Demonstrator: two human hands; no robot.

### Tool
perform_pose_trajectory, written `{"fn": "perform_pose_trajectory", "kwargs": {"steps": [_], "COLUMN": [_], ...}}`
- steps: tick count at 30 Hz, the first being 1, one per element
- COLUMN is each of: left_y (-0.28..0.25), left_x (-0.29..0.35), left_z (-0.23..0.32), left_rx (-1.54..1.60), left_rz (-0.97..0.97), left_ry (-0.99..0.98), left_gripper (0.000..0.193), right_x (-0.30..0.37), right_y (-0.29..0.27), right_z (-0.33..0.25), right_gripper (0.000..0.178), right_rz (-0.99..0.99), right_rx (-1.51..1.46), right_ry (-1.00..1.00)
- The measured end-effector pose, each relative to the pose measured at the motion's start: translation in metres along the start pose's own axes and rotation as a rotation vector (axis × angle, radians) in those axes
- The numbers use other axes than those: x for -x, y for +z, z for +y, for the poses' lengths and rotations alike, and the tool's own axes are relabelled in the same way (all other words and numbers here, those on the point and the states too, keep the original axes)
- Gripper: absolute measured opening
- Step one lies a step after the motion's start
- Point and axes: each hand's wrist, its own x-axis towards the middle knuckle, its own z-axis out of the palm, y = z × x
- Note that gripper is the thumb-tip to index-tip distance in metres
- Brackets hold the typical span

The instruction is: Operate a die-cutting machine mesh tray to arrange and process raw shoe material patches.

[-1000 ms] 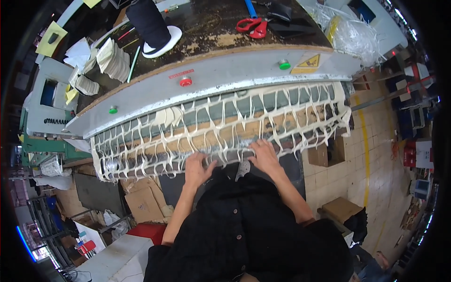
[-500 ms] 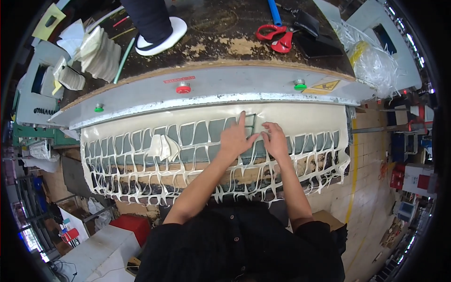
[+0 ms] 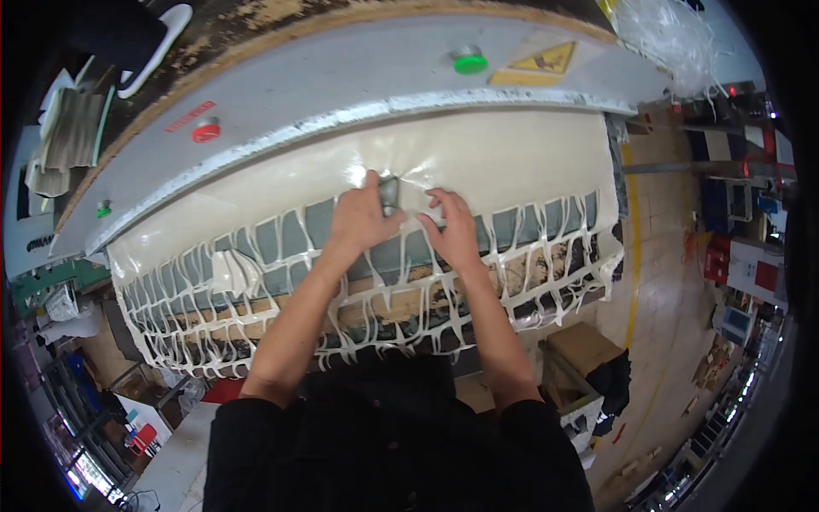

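Observation:
A wide cream sheet [image 3: 529,154] lies across the grey-green work surface, its near part cut into a net of narrow strips. On its uncut part stands a small metal-edged cutting die [image 3: 390,194]. My left hand [image 3: 358,218] has index finger and thumb around the die's left and near edges. Just right of it, my right hand [image 3: 454,230] hovers at or touches the sheet, fingers bent and apart, with nothing visible in them. A small pile of cream cut pieces [image 3: 237,273] rests on the net to the left.
Beyond the sheet runs a grey machine beam [image 3: 341,94] with a red button [image 3: 206,130] and green buttons [image 3: 469,61]. A dark spool [image 3: 119,34] and stacked cream pieces [image 3: 72,128] sit at the far left. An open cardboard box [image 3: 580,354] stands low at right.
My view has shifted and turned, so the beam looks nearer and tilted. My left hand keeps its grasp at the die, and the sheet now shows shiny creases around it.

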Motion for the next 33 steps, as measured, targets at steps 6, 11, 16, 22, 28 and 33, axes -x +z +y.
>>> {"fn": "perform_pose_trajectory", "kwargs": {"steps": [6,11,16,22,28,33], "left_y": [-0.046,-0.087,-0.059,-0.027,0.049,0.084], "left_x": [0.048,0.038,-0.027,-0.009,0.046,0.048], "left_z": [0.012,0.022,0.025,0.006,0.003,0.001], "left_rx": [0.076,-0.049,-0.405,-0.151,0.470,0.403], "left_rz": [0.193,0.353,0.124,0.192,0.380,0.730], "left_ry": [-0.011,0.318,0.783,0.856,0.184,0.176], "left_gripper": [0.068,0.055,0.042,0.042,0.042,0.035], "right_x": [-0.013,-0.011,-0.014,-0.039,-0.030,-0.021], "right_y": [0.008,0.007,-0.013,-0.028,-0.011,-0.011], "right_z": [-0.012,-0.010,-0.014,0.001,0.012,0.008], "right_gripper": [0.043,0.060,0.091,0.084,0.063,0.059], "right_rz": [0.100,0.059,-0.032,-0.145,-0.156,-0.117], "right_rx": [-0.017,-0.101,-0.320,0.083,0.083,0.032], "right_ry": [-0.094,-0.056,0.061,-0.208,-0.228,-0.207]}}
